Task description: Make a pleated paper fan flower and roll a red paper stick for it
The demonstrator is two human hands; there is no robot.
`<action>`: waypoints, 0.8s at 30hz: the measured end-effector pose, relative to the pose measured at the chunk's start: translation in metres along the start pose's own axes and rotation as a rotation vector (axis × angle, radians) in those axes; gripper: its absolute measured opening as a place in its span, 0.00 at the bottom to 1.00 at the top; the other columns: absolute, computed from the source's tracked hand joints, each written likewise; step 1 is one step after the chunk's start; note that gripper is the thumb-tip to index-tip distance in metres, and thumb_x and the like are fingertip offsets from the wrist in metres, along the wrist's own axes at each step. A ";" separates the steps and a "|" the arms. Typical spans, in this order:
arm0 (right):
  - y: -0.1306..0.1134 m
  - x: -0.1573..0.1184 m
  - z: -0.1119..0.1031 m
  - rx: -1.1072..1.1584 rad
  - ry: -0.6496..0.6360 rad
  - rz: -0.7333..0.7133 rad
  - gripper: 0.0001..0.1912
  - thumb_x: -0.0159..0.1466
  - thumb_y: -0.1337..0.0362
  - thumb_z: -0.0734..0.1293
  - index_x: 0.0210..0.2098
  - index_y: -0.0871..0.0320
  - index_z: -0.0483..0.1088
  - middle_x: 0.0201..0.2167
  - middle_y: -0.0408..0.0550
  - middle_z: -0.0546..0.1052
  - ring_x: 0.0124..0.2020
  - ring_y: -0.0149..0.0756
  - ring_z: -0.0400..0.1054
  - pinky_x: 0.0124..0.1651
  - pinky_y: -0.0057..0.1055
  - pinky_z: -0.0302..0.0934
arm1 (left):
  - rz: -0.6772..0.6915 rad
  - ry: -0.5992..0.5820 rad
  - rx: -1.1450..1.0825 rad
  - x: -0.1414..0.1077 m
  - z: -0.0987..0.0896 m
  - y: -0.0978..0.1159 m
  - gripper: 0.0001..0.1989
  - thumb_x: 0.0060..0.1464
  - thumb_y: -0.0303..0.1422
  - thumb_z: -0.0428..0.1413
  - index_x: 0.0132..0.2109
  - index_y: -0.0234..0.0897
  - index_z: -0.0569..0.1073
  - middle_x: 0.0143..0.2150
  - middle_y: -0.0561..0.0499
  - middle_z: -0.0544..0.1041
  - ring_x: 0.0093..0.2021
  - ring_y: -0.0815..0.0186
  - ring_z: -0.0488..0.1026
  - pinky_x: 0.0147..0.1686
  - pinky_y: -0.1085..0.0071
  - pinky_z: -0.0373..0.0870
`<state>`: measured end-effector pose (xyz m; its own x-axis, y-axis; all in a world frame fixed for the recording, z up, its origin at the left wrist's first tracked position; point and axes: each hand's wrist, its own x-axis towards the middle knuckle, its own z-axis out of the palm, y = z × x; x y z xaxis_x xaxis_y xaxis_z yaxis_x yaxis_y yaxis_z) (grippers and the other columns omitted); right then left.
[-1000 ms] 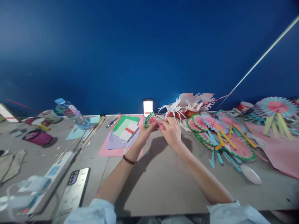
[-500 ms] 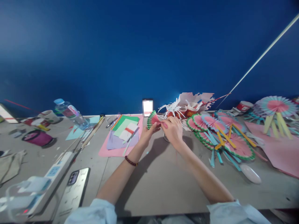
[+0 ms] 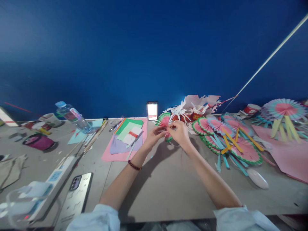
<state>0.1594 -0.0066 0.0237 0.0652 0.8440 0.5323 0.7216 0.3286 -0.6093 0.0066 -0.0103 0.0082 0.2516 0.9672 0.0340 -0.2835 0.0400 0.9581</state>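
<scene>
A pleated pink paper fan (image 3: 163,120) with a green edge is spread between my hands above the middle of the table. My left hand (image 3: 155,136) pinches it from the left, near its gathered centre. From the right, my right hand (image 3: 178,131) has its fingertips closed on the centre too. Part of the fan shows below my fingers, and the rest is hidden behind them. Finished-looking paper rosettes (image 3: 249,152) with orange and blue strips lie to the right of my right hand.
Coloured paper sheets (image 3: 127,144) lie left of my hands. Behind stand a lit phone (image 3: 152,111) and a red cup (image 3: 197,113). Further left are a bottle (image 3: 73,116), a power strip (image 3: 51,183) and another phone (image 3: 75,195). A white mouse (image 3: 258,179) is at the right.
The fan has opened wider, with its upper part moved right and a lower part now showing below my fingers. My right hand has turned and its fingertips have shifted on the centre.
</scene>
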 end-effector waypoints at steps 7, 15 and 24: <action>0.005 -0.002 0.005 0.101 -0.022 0.088 0.08 0.51 0.66 0.65 0.17 0.56 0.63 0.21 0.42 0.70 0.23 0.31 0.61 0.30 0.28 0.55 | -0.080 -0.068 0.113 -0.003 0.004 -0.007 0.25 0.37 0.41 0.71 0.42 0.33 0.79 0.36 0.46 0.80 0.33 0.65 0.76 0.36 0.69 0.70; 0.009 -0.002 0.011 0.099 -0.018 0.094 0.12 0.50 0.68 0.64 0.15 0.55 0.56 0.19 0.41 0.66 0.24 0.31 0.60 0.30 0.29 0.54 | -0.111 -0.027 0.218 -0.002 -0.003 -0.002 0.20 0.42 0.43 0.68 0.39 0.34 0.82 0.34 0.46 0.81 0.37 0.62 0.74 0.37 0.68 0.68; -0.012 -0.009 0.005 -0.004 -0.006 0.040 0.07 0.54 0.65 0.63 0.20 0.56 0.65 0.25 0.45 0.73 0.27 0.34 0.64 0.33 0.30 0.57 | -0.177 0.040 -0.082 0.004 -0.007 -0.009 0.23 0.36 0.47 0.70 0.38 0.35 0.82 0.38 0.45 0.82 0.41 0.61 0.77 0.43 0.67 0.69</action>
<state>0.1473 -0.0165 0.0231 0.0895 0.8591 0.5040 0.7215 0.2929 -0.6274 0.0041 -0.0052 -0.0025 0.2676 0.9524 -0.1461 -0.3131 0.2293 0.9216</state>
